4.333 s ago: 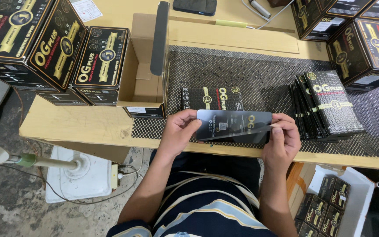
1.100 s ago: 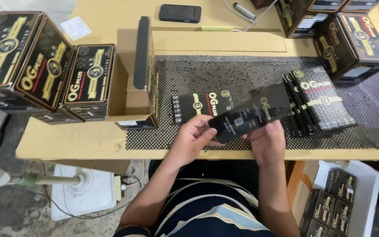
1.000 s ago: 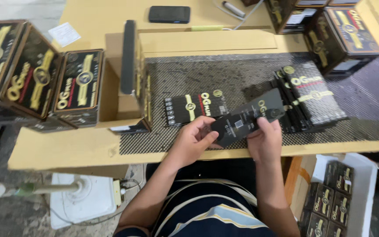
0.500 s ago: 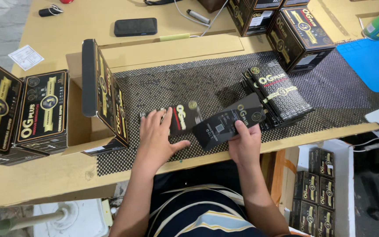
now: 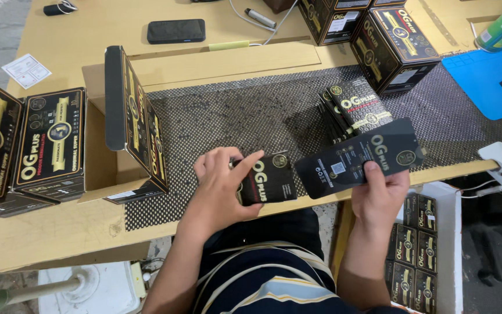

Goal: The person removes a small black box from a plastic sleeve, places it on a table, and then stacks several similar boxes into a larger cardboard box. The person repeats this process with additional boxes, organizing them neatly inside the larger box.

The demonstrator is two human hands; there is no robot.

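My right hand [image 5: 379, 195] holds a flat black sleeve-like package [image 5: 358, 158] by its lower edge, tilted up to the right above the table's front edge. My left hand [image 5: 223, 183] rests on a small stack of black and gold flat boxes [image 5: 269, 180] lying on the dark mesh mat [image 5: 228, 119], fingers curled over its left end. A fanned stack of similar flat boxes [image 5: 352, 110] lies farther back on the mat, just beyond the sleeve.
An open cardboard carton [image 5: 129, 125] stands at the left, with black and gold cartons [image 5: 45, 145] beside it and more [image 5: 393, 43] at the back right. A phone [image 5: 176, 30], a blue mat [image 5: 486, 72] and a white bin of boxes [image 5: 416, 250] are around.
Both hands held the black sleeve together; now my left hand has let go and dropped onto the small stack, while my right hand keeps the sleeve alone. The view shifted right.
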